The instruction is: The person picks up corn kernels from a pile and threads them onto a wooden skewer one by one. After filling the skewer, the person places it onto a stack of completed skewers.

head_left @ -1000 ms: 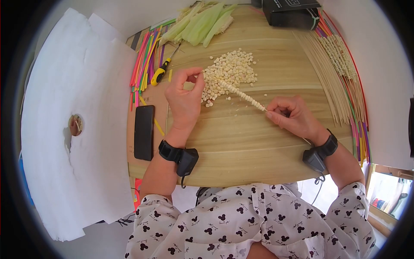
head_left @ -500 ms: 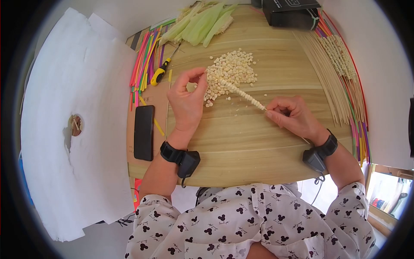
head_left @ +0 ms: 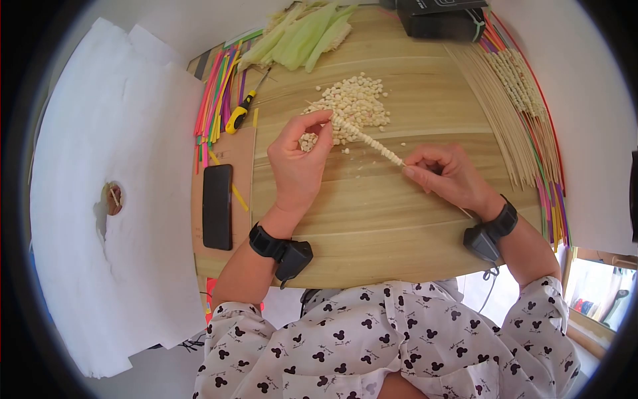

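My right hand point(head_left: 452, 176) pinches a thin wooden skewer point(head_left: 466, 213), whose bare end shows below the palm. Pale corn kernels point(head_left: 377, 146) are threaded close together along the skewer's upper length, which slants up to the left. At its far tip, the thumb and forefinger of my left hand point(head_left: 302, 153) are pinched together on a tiny pale piece, seemingly a corn kernel, mostly hidden by the fingertips. Just beyond the left hand lies a heap of loose corn kernels point(head_left: 359, 100) on the wooden table point(head_left: 372, 226).
At left lie a black phone point(head_left: 217, 206), a yellow-black screwdriver point(head_left: 239, 113) and coloured sticks point(head_left: 216, 100). Green corn husks point(head_left: 299, 40) and a black box point(head_left: 442, 23) stand behind. Bare skewers point(head_left: 495, 113) and kernel-threaded skewers point(head_left: 515, 83) lie right. White foam board point(head_left: 146, 199) borders the left.
My left hand has moved right, from beside the kernel heap to the skewer's tip, fingers still pinched. My right hand keeps holding the skewer. The whole view has shifted slightly.
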Demonstrator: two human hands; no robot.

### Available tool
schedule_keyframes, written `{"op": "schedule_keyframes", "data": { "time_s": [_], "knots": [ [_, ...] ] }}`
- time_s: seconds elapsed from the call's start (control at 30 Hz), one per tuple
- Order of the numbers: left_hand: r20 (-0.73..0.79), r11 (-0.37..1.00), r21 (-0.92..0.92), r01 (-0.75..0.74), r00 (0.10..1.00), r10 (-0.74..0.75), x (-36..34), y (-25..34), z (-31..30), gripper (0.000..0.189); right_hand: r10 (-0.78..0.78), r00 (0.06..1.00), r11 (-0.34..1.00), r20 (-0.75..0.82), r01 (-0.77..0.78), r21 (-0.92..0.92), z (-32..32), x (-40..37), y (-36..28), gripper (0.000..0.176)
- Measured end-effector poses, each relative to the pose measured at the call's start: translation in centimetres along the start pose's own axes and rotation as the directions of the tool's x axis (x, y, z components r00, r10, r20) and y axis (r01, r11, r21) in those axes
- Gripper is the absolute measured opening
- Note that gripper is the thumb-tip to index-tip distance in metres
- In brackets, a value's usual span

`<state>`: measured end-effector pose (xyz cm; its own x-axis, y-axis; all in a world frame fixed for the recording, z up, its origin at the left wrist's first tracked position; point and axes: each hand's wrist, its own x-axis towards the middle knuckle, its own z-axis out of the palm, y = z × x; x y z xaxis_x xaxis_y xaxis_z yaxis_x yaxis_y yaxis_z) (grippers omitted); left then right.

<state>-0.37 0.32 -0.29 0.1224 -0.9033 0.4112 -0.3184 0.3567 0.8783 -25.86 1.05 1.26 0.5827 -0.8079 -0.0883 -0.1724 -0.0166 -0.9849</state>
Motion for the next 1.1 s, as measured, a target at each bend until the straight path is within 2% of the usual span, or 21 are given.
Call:
{"op": "schedule_keyframes", "data": {
  "time_s": [0.2, 0.27, 0.4, 0.47, 0.5, 0.57, 0.6, 0.67, 0.77, 0.9, 0.97, 1.0, 1.07, 1.1],
  "knots": [
    [0.011, 0.999, -0.002, 0.048, 0.999, -0.048, 0.1, 0.3, 0.0, 0.020, 0.019, 1.000, 0.999, -0.020, -0.018, 0.032, 0.1, 0.0, 0.1, 0.010],
    [-0.001, 0.999, 0.037, -0.026, 1.000, 0.026, 0.5, 0.0, -0.1, 0.019, 0.019, 0.997, 0.997, -0.072, -0.013, 0.082, -0.1, 0.4, 1.1, 0.010],
    [0.037, 0.989, 0.145, 0.024, 0.999, -0.030, 1.1, 0.8, -0.9, 0.015, 0.025, 0.990, 0.997, -0.138, -0.014, 0.079, -0.2, 0.4, 0.5, 0.010],
    [0.192, 0.958, 0.283, 0.051, 0.975, -0.109, 1.4, 0.6, -1.7, 0.012, 0.020, 0.992, 0.997, -0.128, -0.011, 0.070, -0.2, 0.3, 0.3, 0.009],
    [0.195, 0.958, 0.283, 0.052, 0.975, -0.110, 1.5, 0.7, -2.0, 0.012, 0.022, 0.991, 0.997, -0.130, -0.013, 0.072, -0.2, 0.3, 0.4, 0.009],
    [0.346, 0.902, 0.421, -0.098, 0.936, -0.060, 1.7, 1.1, -2.4, 0.011, 0.018, 0.991, 0.998, -0.129, -0.009, 0.065, -0.2, 0.3, 0.5, 0.010],
    [0.348, 0.902, 0.421, -0.098, 0.935, -0.061, 1.7, 1.0, -2.4, 0.011, 0.019, 0.991, 0.998, -0.131, -0.011, 0.066, -0.2, 0.3, 0.6, 0.010],
    [0.428, 0.838, 0.493, -0.235, 0.904, 0.002, 1.7, 0.9, -2.4, 0.013, 0.008, 0.993, 0.997, -0.116, 0.002, 0.083, -0.2, 0.3, 0.7, 0.010],
    [0.441, 0.792, 0.524, -0.313, 0.895, 0.062, 1.4, 1.1, -2.0, 0.012, 0.000, 0.994, 0.996, -0.112, 0.010, 0.088, -0.2, 0.4, 1.0, 0.010],
    [0.457, 0.772, 0.538, -0.339, 0.887, 0.070, 1.5, 1.0, -2.1, 0.013, 0.011, 0.993, 0.996, -0.113, -0.001, 0.085, -0.2, 0.3, 0.6, 0.010],
    [0.383, 0.875, 0.466, -0.131, 0.921, -0.067, 1.6, 1.3, -2.1, 0.012, 0.047, 0.992, 0.998, -0.121, -0.040, 0.058, -0.1, 0.3, 0.3, 0.009],
    [0.380, 0.873, 0.467, -0.137, 0.923, -0.058, 1.8, 1.2, -2.2, 0.012, 0.037, 0.992, 0.998, -0.122, -0.031, 0.052, -0.2, 0.3, 0.2, 0.009],
    [0.215, 0.963, 0.184, 0.196, 0.948, -0.234, 2.0, 0.6, -2.5, 0.010, 0.035, 0.995, 0.997, -0.092, -0.028, 0.072, -0.2, 0.1, 0.1, 0.009],
    [0.209, 0.964, 0.187, 0.188, 0.952, -0.226, 2.3, 0.3, -2.8, 0.010, 0.024, 0.996, 0.997, -0.090, -0.017, 0.069, -0.2, 0.1, 0.0, 0.009]
  ]
}}
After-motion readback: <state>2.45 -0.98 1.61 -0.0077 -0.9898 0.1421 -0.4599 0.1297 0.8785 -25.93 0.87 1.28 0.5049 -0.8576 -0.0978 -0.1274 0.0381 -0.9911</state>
